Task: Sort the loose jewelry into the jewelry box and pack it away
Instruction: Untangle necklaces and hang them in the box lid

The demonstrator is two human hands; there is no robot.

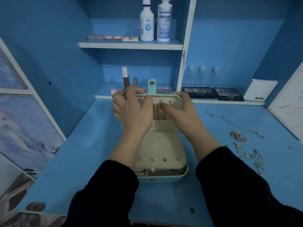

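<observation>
Head view: left hand (132, 112) and right hand (179, 112) grip the jewelry box lid (164, 126), bracing it upright, likely for access. Loose jewelry (241, 139) lies well apart, rightward.

— Legible markings?
— Three. "DREAM EYE" on the right white bottle (164, 20), upper shelf. "MATTE" on the right-hand black palette (228, 94), lower shelf. "NUDE" on the white box (260, 90) beside it. The left bottle (146, 22) has a label too blurred to read.
</observation>
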